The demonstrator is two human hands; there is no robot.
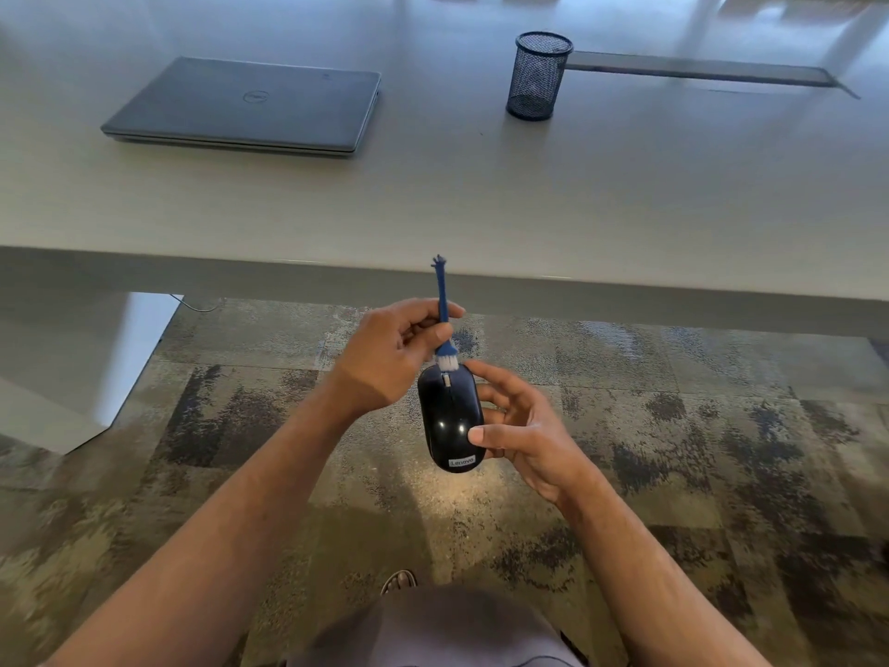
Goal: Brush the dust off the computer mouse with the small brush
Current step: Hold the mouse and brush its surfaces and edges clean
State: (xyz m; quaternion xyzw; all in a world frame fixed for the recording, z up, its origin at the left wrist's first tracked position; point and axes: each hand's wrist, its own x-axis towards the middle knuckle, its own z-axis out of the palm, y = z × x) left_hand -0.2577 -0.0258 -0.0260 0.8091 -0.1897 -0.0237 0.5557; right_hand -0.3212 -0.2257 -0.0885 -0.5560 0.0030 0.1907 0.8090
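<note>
Holding the mouse [450, 416] in the air over the carpet, below the table [433, 199] edge, the right hand [524, 433] grips its side, long axis pointing away. The left hand [394, 353] pinches the brush [445, 324] upright, bristles touching the mouse's far end.

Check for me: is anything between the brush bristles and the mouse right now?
Nothing visible. The left hand pinches the small brush, whose white bristles already sit at the front end of the mouse, by the scroll wheel. The right hand holds the mouse from its right side, clear of the top.
</note>
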